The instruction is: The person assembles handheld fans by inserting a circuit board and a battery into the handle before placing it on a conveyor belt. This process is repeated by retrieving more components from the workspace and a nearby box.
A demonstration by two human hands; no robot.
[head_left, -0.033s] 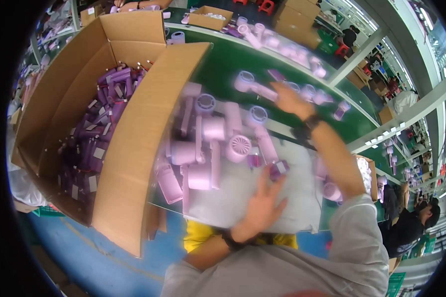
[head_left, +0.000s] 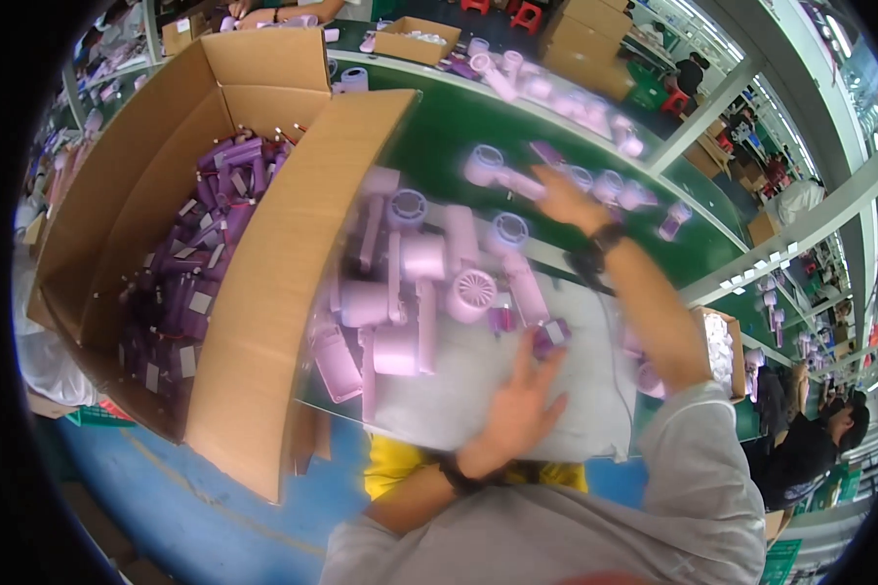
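Observation:
My right hand [head_left: 572, 203] reaches across the green conveyor belt, its fingers closed at the handle end of a lilac handheld fan [head_left: 485, 166]. The fingertips are slightly blurred. Low over the pale padded mat [head_left: 580, 409], my left hand [head_left: 517, 408] has its fingers spread. The tip of one of its fingers is at a dark purple battery pack [head_left: 553, 335] with a white label. Beside that pack lies another lilac fan [head_left: 523, 285], with a small purple piece [head_left: 500, 319] next to its handle. Several lilac fan bodies [head_left: 421, 255] and open shells [head_left: 337, 363] are heaped on the mat's left.
A large open cardboard box [head_left: 254, 341] on the left holds several purple battery packs [head_left: 190, 253]. More fan parts [head_left: 610, 185] lie along the belt. A small box of white pieces [head_left: 720, 341] stands at right. Metal frame bars [head_left: 800, 249] cross the right side. Other people work farther off.
The whole view has shifted very slightly. Both hands and the fans keep nearly the same places relative to each other.

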